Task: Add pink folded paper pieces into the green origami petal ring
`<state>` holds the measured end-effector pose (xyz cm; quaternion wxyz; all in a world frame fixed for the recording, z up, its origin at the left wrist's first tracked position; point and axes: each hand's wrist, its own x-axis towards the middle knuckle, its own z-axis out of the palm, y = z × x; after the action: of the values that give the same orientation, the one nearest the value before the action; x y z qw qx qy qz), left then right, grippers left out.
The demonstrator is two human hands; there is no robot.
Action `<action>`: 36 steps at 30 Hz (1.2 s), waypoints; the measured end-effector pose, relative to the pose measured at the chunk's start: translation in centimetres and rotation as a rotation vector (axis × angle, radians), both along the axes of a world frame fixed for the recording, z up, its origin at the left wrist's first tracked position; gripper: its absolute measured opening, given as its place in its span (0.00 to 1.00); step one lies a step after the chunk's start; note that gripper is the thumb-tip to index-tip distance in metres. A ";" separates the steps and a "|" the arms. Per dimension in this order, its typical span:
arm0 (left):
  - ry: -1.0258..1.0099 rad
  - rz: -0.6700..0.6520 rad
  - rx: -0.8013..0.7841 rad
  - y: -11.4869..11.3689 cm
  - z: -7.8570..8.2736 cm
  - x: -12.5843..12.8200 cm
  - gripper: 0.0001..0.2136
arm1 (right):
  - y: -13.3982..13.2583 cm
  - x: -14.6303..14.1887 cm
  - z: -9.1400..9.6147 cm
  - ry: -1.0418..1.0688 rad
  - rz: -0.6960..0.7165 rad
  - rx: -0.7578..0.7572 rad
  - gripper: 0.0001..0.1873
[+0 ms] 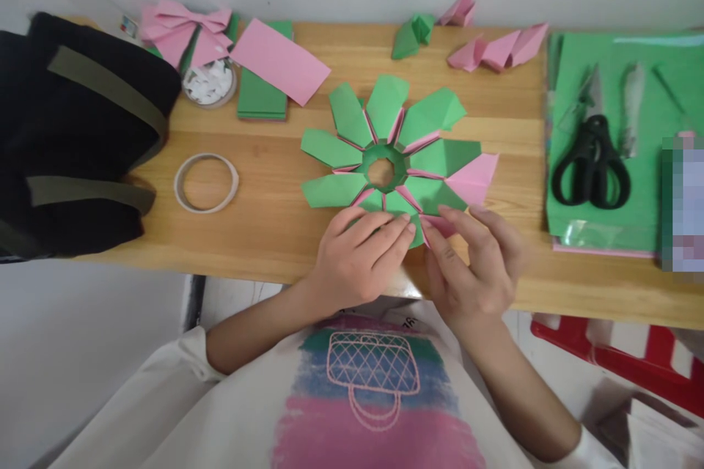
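Note:
A green and pink folded paper wreath (pixel 385 154) with a round hole in its middle lies flat on the wooden table (pixel 264 220). My left hand (pixel 357 256) rests on the wreath's near edge, fingers laid together and pressing a green petal down. My right hand (pixel 473 264) pinches a pink folded paper piece (pixel 473 179) at the wreath's near right side, thumb and fingers closed on it.
Black scissors (pixel 591 165) lie on a stack of green paper (pixel 605 212) at the right. A tape ring (pixel 206 182), a black bag (pixel 71 132), a pink paper bow (pixel 184 29), pink and green sheets (pixel 275 62) and loose folded pieces (pixel 498 50) sit around. A red stool (pixel 616 359) stands below right.

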<state>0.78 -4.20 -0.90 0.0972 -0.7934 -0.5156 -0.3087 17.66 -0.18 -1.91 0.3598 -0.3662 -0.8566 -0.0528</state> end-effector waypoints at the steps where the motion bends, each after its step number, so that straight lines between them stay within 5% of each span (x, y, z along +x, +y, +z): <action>1: -0.001 -0.002 0.003 0.0 0.0 0.0 0.06 | -0.1 0.0 0.1 -0.006 -0.005 -0.002 0.14; 16: 0.024 0.002 -0.105 2.2 2.5 -1.2 0.08 | -0.1 -1.2 2.2 0.057 -0.058 -0.002 0.13; 19: -0.055 0.002 -0.261 3.6 4.4 -1.9 0.08 | -0.1 -0.8 2.5 0.135 -0.078 0.000 0.22; 25: -0.017 0.048 -0.865 6.7 7.8 -2.6 0.08 | 0.5 -1.2 0.4 0.300 -0.068 -0.137 0.27; 31: 0.023 0.012 -1.016 8.4 7.1 -2.5 0.05 | 2.2 -1.7 -0.2 0.195 -0.014 -0.078 0.13; 36: -0.044 -0.010 -1.102 9.6 6.4 -2.6 0.06 | 3.1 -1.5 0.1 0.189 0.063 -0.052 0.13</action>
<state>-1.79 5.45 5.51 -0.3447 -0.7226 -0.5992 -0.0098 16.18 2.91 -1.81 0.4310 -0.3514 -0.8310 0.0156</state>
